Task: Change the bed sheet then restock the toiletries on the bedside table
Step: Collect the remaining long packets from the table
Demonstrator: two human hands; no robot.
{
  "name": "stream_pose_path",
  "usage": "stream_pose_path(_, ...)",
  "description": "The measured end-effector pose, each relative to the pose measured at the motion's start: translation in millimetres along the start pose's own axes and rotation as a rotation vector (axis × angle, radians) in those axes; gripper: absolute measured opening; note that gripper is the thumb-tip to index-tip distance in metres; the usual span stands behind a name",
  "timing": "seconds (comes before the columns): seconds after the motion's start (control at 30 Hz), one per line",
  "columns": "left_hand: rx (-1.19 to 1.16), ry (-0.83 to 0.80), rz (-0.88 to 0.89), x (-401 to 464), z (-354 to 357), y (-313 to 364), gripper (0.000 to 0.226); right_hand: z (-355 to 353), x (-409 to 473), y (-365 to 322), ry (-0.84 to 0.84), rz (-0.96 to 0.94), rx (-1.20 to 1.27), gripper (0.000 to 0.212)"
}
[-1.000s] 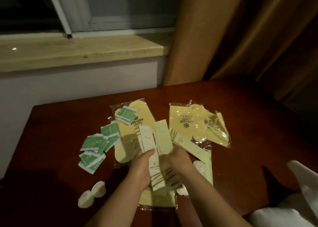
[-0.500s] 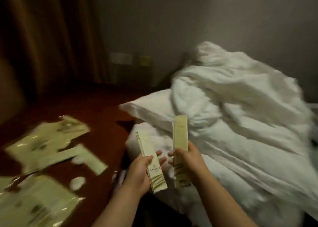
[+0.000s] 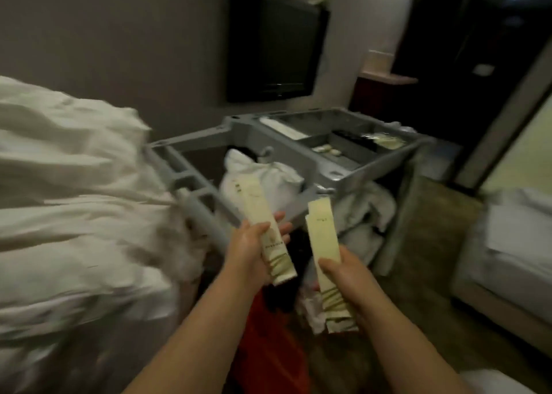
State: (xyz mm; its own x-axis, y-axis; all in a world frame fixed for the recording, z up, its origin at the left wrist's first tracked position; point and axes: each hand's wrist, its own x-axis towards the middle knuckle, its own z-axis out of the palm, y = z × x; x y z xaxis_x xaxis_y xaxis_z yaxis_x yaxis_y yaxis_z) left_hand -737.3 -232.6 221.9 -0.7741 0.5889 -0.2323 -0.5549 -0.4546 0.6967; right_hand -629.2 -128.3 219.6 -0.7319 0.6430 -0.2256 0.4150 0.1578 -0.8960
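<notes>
White rumpled bedding [image 3: 74, 214] fills the left, up against the grey housekeeping cart [image 3: 343, 166] straight ahead. Cart's open bin holds bundled white linen [image 3: 260, 175]; top tray has small packets, blurred. Black TV [image 3: 268, 41] on wall behind. Left hand [image 3: 251, 250] grips one cream toiletry box [image 3: 263, 223]; right hand [image 3: 349, 277] grips another cream box [image 3: 324, 238], both tilted, apart, over the cart's near edge.

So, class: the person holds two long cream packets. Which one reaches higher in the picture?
The packet in the left hand: that packet tops out over the cart's white laundry, above the right hand's packet.
</notes>
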Motion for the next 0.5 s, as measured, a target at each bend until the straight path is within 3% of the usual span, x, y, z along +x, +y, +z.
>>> stream_pose_path(0.1, 0.09, -0.074, -0.136, 23.6, 82.9, -63.8, 0.028, -87.9, 38.3, 11.8, 0.135, 0.002, 0.077, 0.035)
stream_pose_path(0.2, 0.154, -0.073, -0.161, 63.7, 130.4, -92.9, 0.023, -138.6, 82.5, 8.2, 0.193, -0.029, 0.102, 0.033)
stream_pose_path(0.37, 0.194, -0.007, -0.15, 155.9, 188.6, -115.2, 0.018, -184.2, 180.5, -7.3, 0.171, -0.079, 0.16, 0.026)
stream_pose_path(0.5, 0.208, -0.058, -0.137, 239.1, 243.8, -125.2, 0.026, -218.8, 259.4, -17.1, 0.156, -0.119, 0.136, 0.025)
